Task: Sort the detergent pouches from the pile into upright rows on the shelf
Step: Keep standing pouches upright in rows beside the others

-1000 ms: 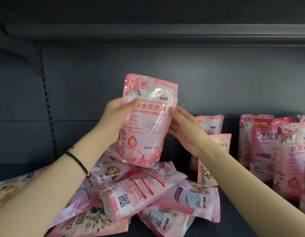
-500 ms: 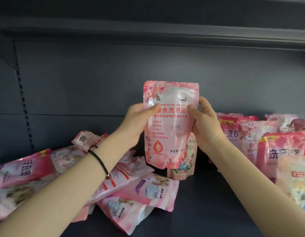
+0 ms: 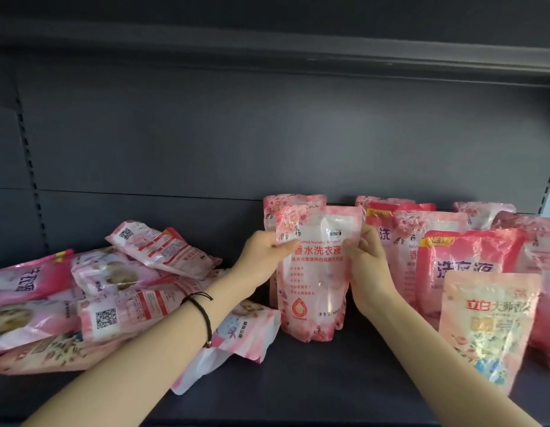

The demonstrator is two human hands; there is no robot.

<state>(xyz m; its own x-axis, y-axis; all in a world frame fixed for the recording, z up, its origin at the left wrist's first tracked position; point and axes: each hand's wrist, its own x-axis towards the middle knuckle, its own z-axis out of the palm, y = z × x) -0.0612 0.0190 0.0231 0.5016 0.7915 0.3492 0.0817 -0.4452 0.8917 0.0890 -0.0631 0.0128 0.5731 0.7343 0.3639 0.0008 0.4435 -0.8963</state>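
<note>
At frame centre, the pink detergent pouch [image 3: 317, 272] was gripped upright on the shelf [image 3: 344, 380] by left hand [image 3: 261, 257] and right hand [image 3: 364, 266] closed on its upper edges; judged soft, liquid-heavy, slippery.

The held pouch [image 3: 317, 272] is pale pink with darker pink blossoms along its top and bottom, a clear whitish middle, red lettering and an orange-red drop logo. The pile [image 3: 92, 291] is pink and white, some pouches bearing black QR codes and red bands, one deep magenta with white characters. The rows [image 3: 471, 257] are pink; one pouch is strong red-pink with a yellow tag, and the front pouch [image 3: 486, 328] is peach with red lettering and blue flowers. The shelf [image 3: 344, 380] is dark grey. The wristband [image 3: 203, 309] is black.
</note>
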